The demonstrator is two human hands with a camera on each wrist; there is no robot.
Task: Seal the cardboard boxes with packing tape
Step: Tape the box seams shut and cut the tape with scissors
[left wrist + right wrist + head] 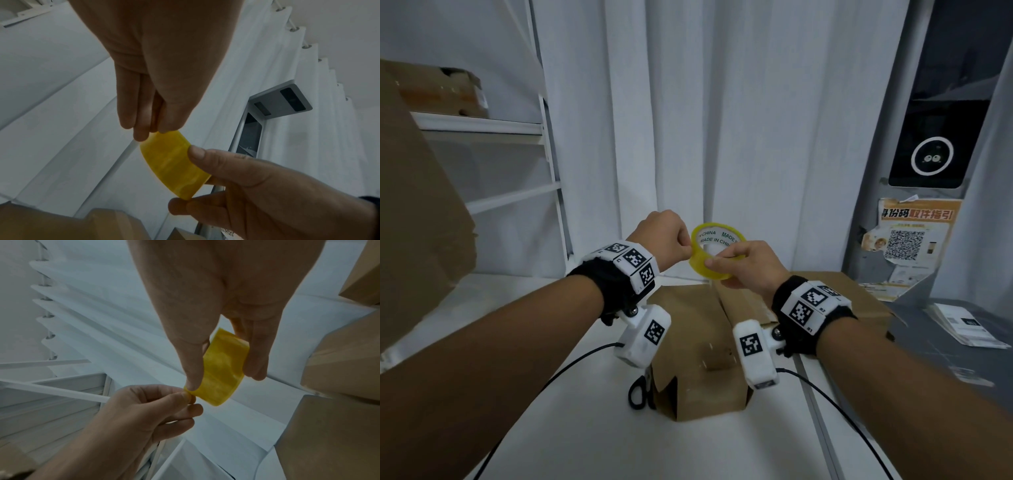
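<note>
here the yellow tape roll [717, 251] hangs in the air above the cardboard box [698, 349]. it looks light and stiff, best held by its rim. the right hand [748, 265] clamps it thumb against fingers; the left hand [664, 240] pinches its edge. only the head view shows the scissors [639, 392] beside the box.

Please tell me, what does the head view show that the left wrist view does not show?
Only the head view shows the scissors lying beside the cardboard box and the print inside the tape roll. Only the left wrist view shows the roll's outer band face-on, with the right hand gripping its two edges. Both show the left hand pinching at the roll's edge.
</note>
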